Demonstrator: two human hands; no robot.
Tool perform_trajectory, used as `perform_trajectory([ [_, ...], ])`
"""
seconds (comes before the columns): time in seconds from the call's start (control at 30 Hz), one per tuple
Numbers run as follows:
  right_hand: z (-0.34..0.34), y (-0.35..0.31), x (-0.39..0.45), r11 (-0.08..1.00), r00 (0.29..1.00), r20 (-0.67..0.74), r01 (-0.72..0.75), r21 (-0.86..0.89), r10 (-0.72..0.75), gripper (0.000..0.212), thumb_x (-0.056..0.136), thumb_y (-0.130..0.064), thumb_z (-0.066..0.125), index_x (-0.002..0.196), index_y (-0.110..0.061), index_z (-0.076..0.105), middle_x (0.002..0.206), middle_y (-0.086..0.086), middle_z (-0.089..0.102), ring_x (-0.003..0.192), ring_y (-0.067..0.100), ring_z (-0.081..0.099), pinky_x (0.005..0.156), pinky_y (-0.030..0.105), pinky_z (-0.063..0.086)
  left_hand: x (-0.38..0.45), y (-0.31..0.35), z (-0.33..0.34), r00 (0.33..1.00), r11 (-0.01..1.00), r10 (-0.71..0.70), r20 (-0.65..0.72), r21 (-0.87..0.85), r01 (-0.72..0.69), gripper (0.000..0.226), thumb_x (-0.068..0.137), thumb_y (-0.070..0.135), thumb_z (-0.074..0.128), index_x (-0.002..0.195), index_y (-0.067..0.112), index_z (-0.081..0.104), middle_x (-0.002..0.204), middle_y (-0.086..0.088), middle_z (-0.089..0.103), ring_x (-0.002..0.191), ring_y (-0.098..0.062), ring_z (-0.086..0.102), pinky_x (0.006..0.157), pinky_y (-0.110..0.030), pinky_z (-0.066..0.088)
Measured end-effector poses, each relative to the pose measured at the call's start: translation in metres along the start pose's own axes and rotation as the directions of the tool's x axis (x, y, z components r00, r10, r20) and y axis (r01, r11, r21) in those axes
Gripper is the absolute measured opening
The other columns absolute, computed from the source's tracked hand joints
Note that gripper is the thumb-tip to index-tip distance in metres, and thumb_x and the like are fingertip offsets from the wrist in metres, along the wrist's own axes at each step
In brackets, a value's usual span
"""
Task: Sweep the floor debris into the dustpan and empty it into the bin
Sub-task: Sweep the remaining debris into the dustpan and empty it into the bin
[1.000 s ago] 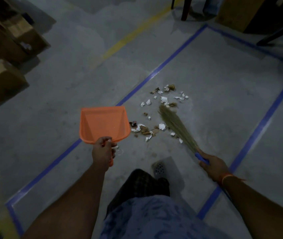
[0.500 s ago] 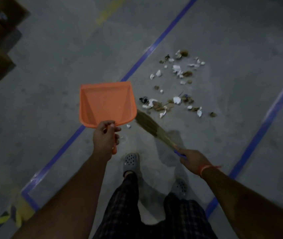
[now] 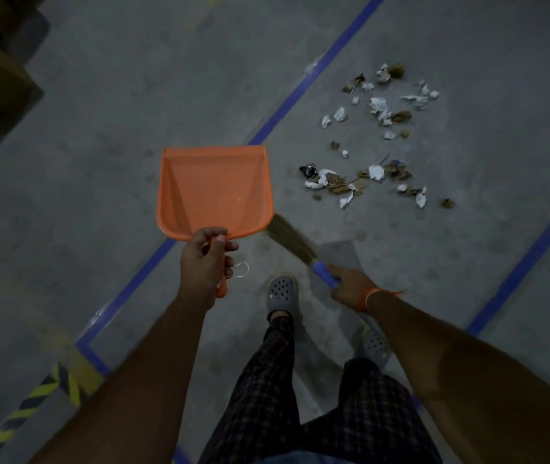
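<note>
Head view, only one to go on here: left hand (image 3: 204, 259) has its fingers wrapped round the handle of the orange dustpan (image 3: 215, 192), which is held up off the floor (image 3: 99, 135) with nothing in it as far as I can see. Right hand (image 3: 350, 288) is closed round the blue grip of the broom (image 3: 295, 241), bristles pointing far-left, tip tucked just behind the near right corner of the pan. The debris (image 3: 372, 142), bits of white paper and brown scraps, is scattered on the floor to the far right of the pan, well apart from it, inside the blue tape lines (image 3: 287, 105). No bin in view.

So I'd say nothing's swept yet. To do this bit well: set the pan's front lip flat on the floor just beside the near edge of the pile, mouth facing it, then reach the broom past the far scraps and pull them in with short strokes. Gather the loose far bits first so they don't get flicked around
</note>
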State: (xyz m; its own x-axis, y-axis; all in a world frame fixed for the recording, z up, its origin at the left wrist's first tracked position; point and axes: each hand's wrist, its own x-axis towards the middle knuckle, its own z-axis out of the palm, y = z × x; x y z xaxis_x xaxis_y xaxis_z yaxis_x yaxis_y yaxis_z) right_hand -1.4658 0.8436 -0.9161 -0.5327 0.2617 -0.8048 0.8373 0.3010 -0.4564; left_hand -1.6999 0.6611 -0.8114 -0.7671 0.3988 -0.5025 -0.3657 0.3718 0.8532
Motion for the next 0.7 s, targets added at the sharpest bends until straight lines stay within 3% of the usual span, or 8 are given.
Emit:
perform_trajectory([
  [0.1,-0.012,-0.004,-0.013,0.998,0.992,0.117,-0.046,0.035,0.042,0.076,0.08,-0.016,0.07,0.146,-0.012,0.034,0.133,0.017,0.053,0.106,0.034,0.062,0.086,0.041,0.054,-0.002,0.004,-0.009,1.0,1.0,-0.002,0.011,-0.004,0.002,0.011,0.106,0.008,0.052,0.11,0.01,0.062,0.087,-0.016,0.069,0.053,-0.017,0.053,0.047,-0.028,0.045],
  [0.2,-0.013,0.001,-0.027,0.998,1.0,0.006,-0.026,-0.058,0.027,0.063,0.084,-0.017,0.063,0.143,-0.014,0.041,0.136,0.015,0.053,0.117,0.03,0.056,0.094,0.029,0.044,-0.008,0.009,-0.015,1.0,1.0,0.006,0.014,-0.007,-0.006,0.01,0.106,0.009,0.053,0.109,0.011,0.062,0.087,-0.015,0.069,0.054,-0.017,0.054,0.047,-0.027,0.045],
  [0.27,-0.014,0.007,-0.037,0.997,1.0,-0.01,-0.023,-0.078,0.022,0.067,0.085,-0.017,0.059,0.148,-0.017,0.035,0.138,0.015,0.053,0.119,0.03,0.055,0.095,0.028,0.042,-0.012,0.014,-0.018,1.0,1.0,0.015,0.006,-0.007,-0.015,0.011,0.106,0.009,0.053,0.109,0.011,0.062,0.088,-0.016,0.069,0.054,-0.017,0.054,0.047,-0.027,0.046],
  [0.37,-0.015,0.022,-0.052,0.981,0.999,0.051,-0.004,-0.193,0.014,0.077,0.088,-0.02,0.056,0.154,-0.023,0.017,0.14,0.017,0.048,0.121,0.031,0.053,0.096,0.03,0.043,-0.015,0.021,-0.022,0.999,0.999,0.034,-0.021,-0.011,-0.034,0.011,0.106,0.008,0.052,0.109,0.01,0.063,0.088,-0.016,0.068,0.053,-0.018,0.053,0.047,-0.026,0.046],
  [0.47,-0.011,0.035,-0.071,0.978,0.985,0.168,0.0,-0.208,0.036,0.087,0.088,-0.029,0.061,0.155,-0.02,0.007,0.154,0.008,0.03,0.137,0.026,0.037,0.108,0.029,0.034,-0.017,0.028,-0.024,0.997,0.999,0.052,-0.052,0.0,-0.052,0.012,0.106,0.01,0.053,0.105,0.016,0.064,0.085,-0.012,0.07,0.053,-0.017,0.054,0.046,-0.026,0.046],
  [0.53,-0.009,0.036,-0.083,0.98,0.98,0.191,-0.02,-0.2,0.059,0.084,0.091,-0.024,0.06,0.155,-0.016,0.008,0.157,0.007,0.025,0.141,0.024,0.032,0.111,0.027,0.03,-0.022,0.032,-0.023,0.997,0.998,0.058,-0.053,0.019,-0.057,0.012,0.105,0.012,0.054,0.105,0.017,0.064,0.086,-0.013,0.07,0.054,-0.017,0.054,0.045,-0.026,0.045],
  [0.63,-0.007,0.029,-0.091,0.98,0.991,0.135,0.007,-0.2,0.02,0.068,0.094,-0.019,0.053,0.153,-0.017,0.02,0.153,0.011,0.036,0.134,0.026,0.043,0.107,0.028,0.036,-0.03,0.041,-0.016,0.996,0.997,0.08,-0.047,0.018,-0.079,0.013,0.105,0.011,0.053,0.104,0.018,0.064,0.085,-0.013,0.07,0.052,-0.014,0.053,0.044,-0.025,0.044],
  [0.7,-0.008,0.031,-0.095,0.974,0.989,0.151,0.029,-0.226,0.006,0.073,0.092,-0.023,0.054,0.154,-0.017,0.016,0.152,0.012,0.037,0.132,0.027,0.044,0.106,0.03,0.038,-0.037,0.046,-0.012,0.994,0.995,0.098,-0.043,0.001,-0.098,0.011,0.106,0.011,0.053,0.107,0.014,0.063,0.086,-0.015,0.069,0.051,-0.014,0.053,0.044,-0.024,0.044],
])
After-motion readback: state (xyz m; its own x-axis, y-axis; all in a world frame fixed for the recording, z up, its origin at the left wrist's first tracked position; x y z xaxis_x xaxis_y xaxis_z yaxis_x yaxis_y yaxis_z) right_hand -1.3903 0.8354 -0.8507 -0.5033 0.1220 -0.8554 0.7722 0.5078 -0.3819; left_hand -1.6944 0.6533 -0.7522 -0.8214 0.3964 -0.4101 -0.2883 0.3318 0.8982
